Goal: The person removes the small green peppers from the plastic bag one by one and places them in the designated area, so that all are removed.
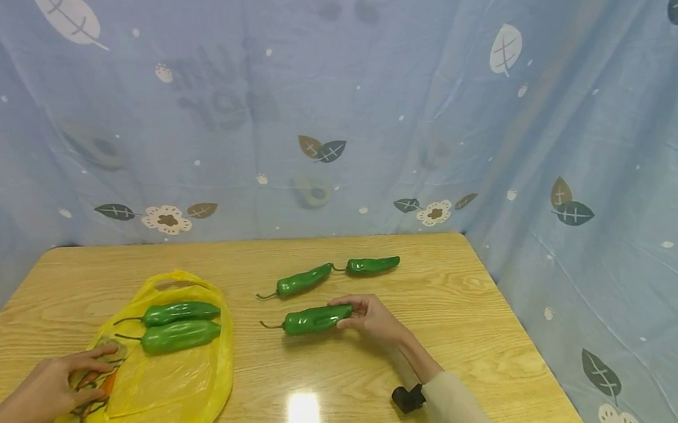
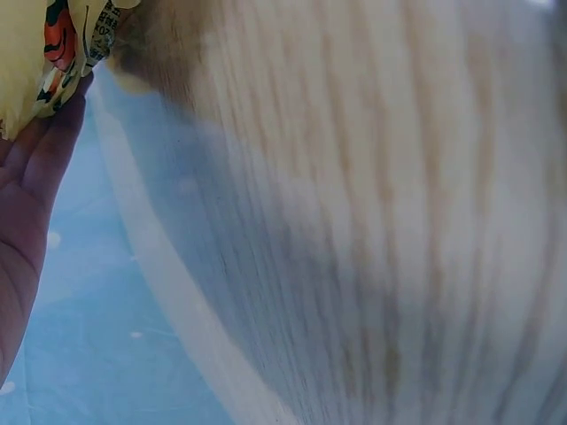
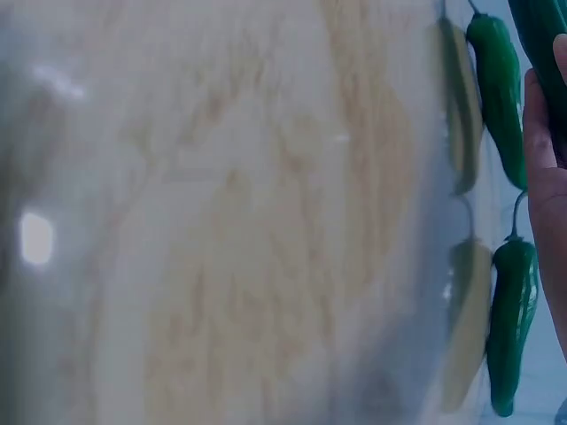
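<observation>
In the head view, the right hand (image 1: 374,320) grips a green pepper (image 1: 314,319) by its tip end, thumb on the near side and fingers on the far side. This pepper is over the middle of the wooden table (image 1: 428,304), right of a yellow bag (image 1: 168,386); its long axis runs left to right, the stem pointing left and the tip angled slightly far. Beyond it lies a slim pepper (image 1: 305,282), stem to the near left, tip to the far right; farther right, a small pepper (image 1: 373,265) lies with its stem pointing left, close to that tip. The bag spreads over the table's left part, its handle loop at the far end. Two peppers lie side by side at the bag, a farther pepper (image 1: 182,313) and a nearer pepper (image 1: 179,337), both stems left; whether inside or on top, I cannot tell. The left hand (image 1: 57,378) pinches the bag's printed left edge between thumb and fingers. A blue cloth (image 1: 354,68) hangs behind. In the left wrist view, fingers lie against the printed plastic, the thumb hidden. In the right wrist view, the held pepper is partly cut off, fingers around it, the two loose peppers beside the hand.
</observation>
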Available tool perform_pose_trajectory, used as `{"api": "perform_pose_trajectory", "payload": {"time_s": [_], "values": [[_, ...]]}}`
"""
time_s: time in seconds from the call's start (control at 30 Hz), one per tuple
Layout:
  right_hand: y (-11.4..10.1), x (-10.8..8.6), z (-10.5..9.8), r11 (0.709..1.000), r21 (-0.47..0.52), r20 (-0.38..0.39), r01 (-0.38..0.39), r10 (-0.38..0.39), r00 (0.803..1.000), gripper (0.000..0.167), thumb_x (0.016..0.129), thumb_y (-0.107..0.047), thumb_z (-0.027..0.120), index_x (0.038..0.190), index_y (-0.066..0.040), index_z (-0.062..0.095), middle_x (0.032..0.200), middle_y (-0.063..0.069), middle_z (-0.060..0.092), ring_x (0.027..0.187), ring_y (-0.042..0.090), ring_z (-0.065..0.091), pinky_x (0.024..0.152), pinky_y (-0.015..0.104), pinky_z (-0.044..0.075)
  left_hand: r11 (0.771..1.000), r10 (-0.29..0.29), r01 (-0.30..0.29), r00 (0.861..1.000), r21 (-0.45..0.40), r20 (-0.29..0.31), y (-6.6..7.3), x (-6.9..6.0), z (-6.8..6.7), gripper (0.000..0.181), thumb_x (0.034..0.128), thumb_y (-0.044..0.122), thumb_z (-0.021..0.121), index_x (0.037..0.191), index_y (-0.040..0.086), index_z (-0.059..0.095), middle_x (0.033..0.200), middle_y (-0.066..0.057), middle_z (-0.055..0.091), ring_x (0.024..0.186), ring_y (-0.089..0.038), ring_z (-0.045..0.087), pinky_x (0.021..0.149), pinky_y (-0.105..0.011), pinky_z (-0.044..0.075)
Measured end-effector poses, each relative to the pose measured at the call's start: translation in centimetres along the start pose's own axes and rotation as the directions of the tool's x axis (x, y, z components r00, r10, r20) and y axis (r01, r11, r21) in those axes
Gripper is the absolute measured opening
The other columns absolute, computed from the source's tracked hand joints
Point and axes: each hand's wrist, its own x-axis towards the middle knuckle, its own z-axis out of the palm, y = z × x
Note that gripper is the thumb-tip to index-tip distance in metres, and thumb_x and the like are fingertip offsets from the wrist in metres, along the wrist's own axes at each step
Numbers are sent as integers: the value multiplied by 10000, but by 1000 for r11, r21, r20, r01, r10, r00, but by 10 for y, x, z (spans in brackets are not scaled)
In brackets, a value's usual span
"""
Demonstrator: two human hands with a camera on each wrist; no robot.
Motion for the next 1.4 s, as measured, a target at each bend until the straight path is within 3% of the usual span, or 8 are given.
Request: {"api": "perform_pose_trajectory", "payload": {"time_s": [0.2,0.3,0.37,0.57,0.7,0.8,1.13,1.4], "values": [[9,3,-3,999,42,-18,-9,10,1000,419,863,51,646,1270,85,556,1202,186,618,769,92,622,683,185,515,1000,13,-13,1000,-7,7,0,4,0,455,725,373,812,1071,92,721,1313,-148,580,987,-339,638,647,-227,538],[13,5,-1,997,75,-10,-12,13,1000,427,865,59,635,1278,102,537,1256,209,578,801,102,633,717,200,527,1000,10,-10,1000,11,13,-2,5,-1,447,726,382,812,1064,101,728,1313,-126,587,1003,-347,632,694,-317,555],[14,6,1,996,89,-6,-19,19,1000,423,869,62,631,1279,100,536,1296,211,552,899,137,650,805,250,540,999,25,-26,1000,36,7,-5,4,0,441,717,397,812,1049,118,733,1302,-77,603,1009,-358,628,716,-363,555],[15,10,5,999,-30,-24,-32,31,999,393,881,-5,663,1269,-4,600,1316,135,565,795,105,578,688,205,482,993,90,-88,996,78,-25,-12,-1,2,437,700,457,800,1018,163,739,1264,148,591,959,-283,660,711,-345,559],[14,13,5,999,-34,-4,-28,28,1000,391,881,2,662,1267,5,600,1309,140,574,897,129,631,777,248,527,991,105,-100,993,84,-49,-13,-2,3,432,689,469,802,1007,182,741,1236,209,580,939,-248,670,702,-340,560],[13,16,3,999,-38,9,-22,23,1000,390,874,8,668,1257,29,600,1289,157,589,967,151,647,826,271,532,992,103,-99,993,84,-49,-13,-1,2,438,690,470,802,1012,180,740,1233,221,576,933,-238,671,693,-325,559],[6,24,1,976,-208,20,-63,68,997,372,861,-66,718,1223,-20,645,1253,106,628,1131,178,588,900,252,479,992,111,-108,993,72,-41,-11,1,2,444,688,469,799,1007,166,735,1247,171,590,935,-228,670,703,-320,561],[0,28,3,970,-222,34,-102,112,993,352,854,-49,721,1196,1,652,1235,125,629,1093,179,605,880,253,487,993,101,-98,994,65,-38,-11,0,2,452,690,472,797,1009,157,737,1249,139,602,916,-209,673,703,-329,560]]}}
